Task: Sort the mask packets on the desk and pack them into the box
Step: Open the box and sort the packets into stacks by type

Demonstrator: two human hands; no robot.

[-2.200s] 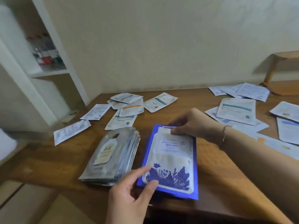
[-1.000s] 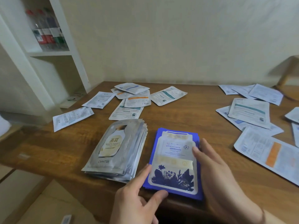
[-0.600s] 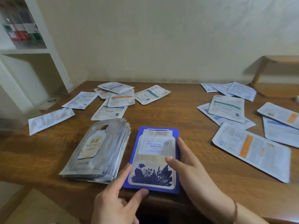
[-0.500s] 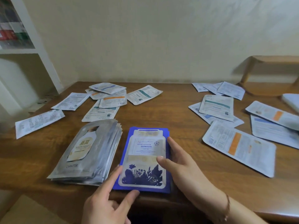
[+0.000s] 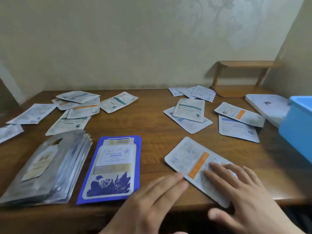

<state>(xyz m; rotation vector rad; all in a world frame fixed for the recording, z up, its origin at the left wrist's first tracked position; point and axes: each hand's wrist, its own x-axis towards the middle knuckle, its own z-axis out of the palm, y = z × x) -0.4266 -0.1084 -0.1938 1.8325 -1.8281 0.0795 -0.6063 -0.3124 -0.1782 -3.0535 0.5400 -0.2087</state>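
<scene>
Her right hand [image 5: 239,188] lies flat on an orange-striped packet [image 5: 197,168] at the desk's [image 5: 152,125] front edge, probably to slide it off; left hand [image 5: 152,198] hovers open. Blue box [image 5: 297,125] waits at the right edge.

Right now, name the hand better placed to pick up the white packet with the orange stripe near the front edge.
Right. The right hand already lies flat on the orange-striped packet, fingers spread over its near end. The left hand only reaches the packet's left edge, between it and the blue packet.
</scene>
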